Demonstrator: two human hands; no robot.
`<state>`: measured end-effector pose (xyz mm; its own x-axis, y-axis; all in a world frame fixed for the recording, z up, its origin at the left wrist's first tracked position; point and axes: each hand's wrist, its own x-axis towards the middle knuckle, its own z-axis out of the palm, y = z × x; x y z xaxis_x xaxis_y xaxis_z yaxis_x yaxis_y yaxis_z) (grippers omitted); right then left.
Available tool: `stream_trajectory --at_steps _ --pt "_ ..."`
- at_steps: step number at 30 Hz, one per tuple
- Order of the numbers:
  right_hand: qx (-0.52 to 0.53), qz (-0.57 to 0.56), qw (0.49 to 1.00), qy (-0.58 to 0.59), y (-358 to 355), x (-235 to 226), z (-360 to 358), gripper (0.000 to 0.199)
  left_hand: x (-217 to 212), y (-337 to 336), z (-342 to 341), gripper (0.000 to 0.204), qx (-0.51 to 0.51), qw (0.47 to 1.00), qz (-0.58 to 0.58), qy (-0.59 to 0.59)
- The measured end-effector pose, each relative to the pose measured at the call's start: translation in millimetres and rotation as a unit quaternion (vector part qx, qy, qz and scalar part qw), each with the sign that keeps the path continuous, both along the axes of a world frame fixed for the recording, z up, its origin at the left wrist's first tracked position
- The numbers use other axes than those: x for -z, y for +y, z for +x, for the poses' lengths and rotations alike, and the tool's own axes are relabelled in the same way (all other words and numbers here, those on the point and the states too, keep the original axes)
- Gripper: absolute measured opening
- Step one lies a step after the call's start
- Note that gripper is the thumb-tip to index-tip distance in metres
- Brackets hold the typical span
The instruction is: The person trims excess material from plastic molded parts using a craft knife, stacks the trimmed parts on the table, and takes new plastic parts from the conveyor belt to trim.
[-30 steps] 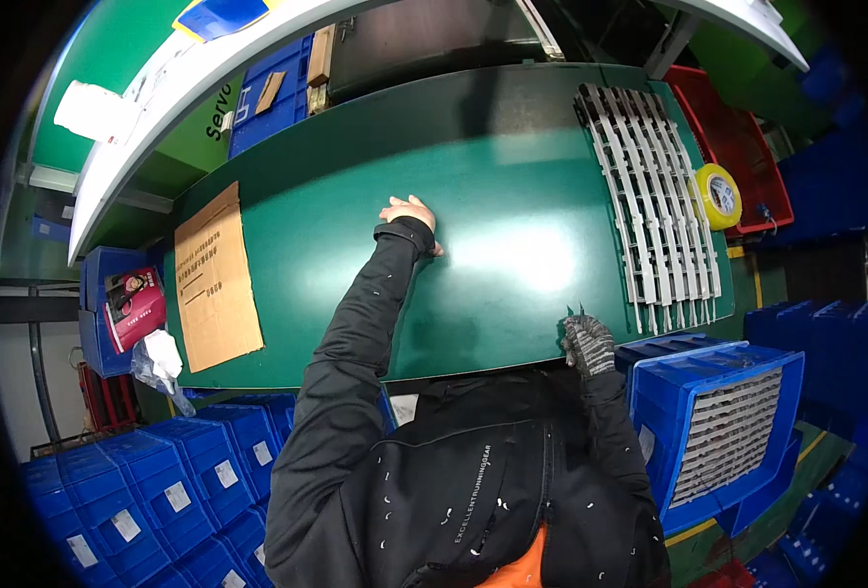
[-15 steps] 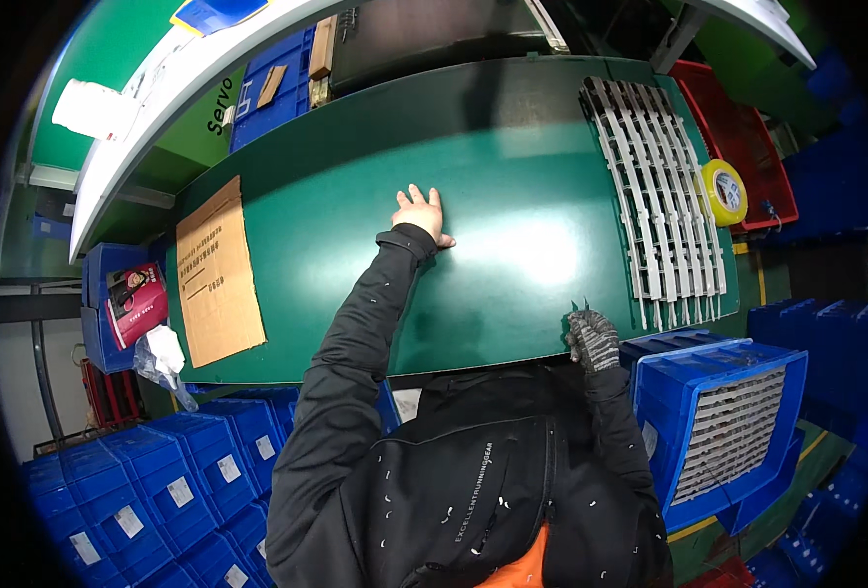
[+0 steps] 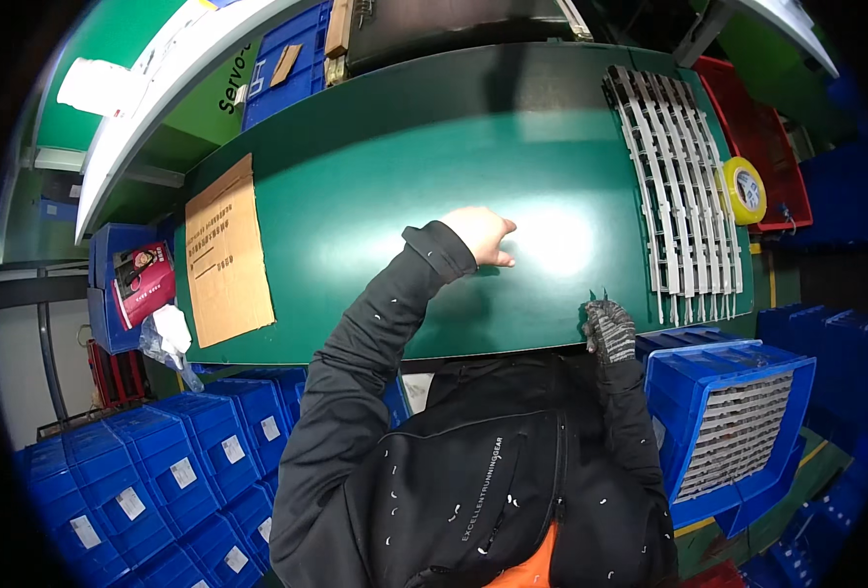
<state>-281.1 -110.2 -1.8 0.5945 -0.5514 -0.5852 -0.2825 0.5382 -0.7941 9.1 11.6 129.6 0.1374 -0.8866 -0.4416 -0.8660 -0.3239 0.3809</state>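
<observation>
Over the middle of the green tabletop (image 3: 356, 196), my bare left hand (image 3: 478, 235) points to the right with its thumb and a finger apart and nothing visible in it. Its other fingers are partly hidden. My right hand (image 3: 610, 331), in a grey knit glove, is closed near the table's front edge. Two thin dark points (image 3: 599, 295) stick up from it; they look like the tips of a small tool, whose kind I cannot make out. Beyond that hand, long grey slotted strips (image 3: 684, 196) lie side by side along the table's right end.
A flat cardboard sheet (image 3: 223, 260) lies at the table's left end. A yellow tape roll (image 3: 746, 191) and a red bin (image 3: 747, 127) are at the right. One blue crate (image 3: 694, 431) with grey strips stands front right; several blue crates (image 3: 160, 470) are stacked front left.
My left hand has moved right across the tabletop and turned from spread fingers to pointing right. The right hand stays closed by the front edge. The whole view has shifted slightly.
</observation>
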Motion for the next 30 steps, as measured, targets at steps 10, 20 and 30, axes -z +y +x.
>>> stream_trajectory --at_steps 10,20,30 --pt "-0.009 -0.025 0.999 0.025 1.8 -2.4 1.0 0.021 -20.5 7.8 -18.7 0.062 0.034 0.997 -0.070 0.029" --pt "-0.006 -0.013 1.000 0.000 1.7 -4.4 0.9 0.021 -15.5 6.3 -16.1 0.049 0.040 0.997 -0.056 0.022" --pt "-0.001 -0.012 1.000 0.027 1.8 -3.4 1.9 0.020 -21.3 -0.4 -20.0 0.037 -0.034 0.976 -0.203 0.068"
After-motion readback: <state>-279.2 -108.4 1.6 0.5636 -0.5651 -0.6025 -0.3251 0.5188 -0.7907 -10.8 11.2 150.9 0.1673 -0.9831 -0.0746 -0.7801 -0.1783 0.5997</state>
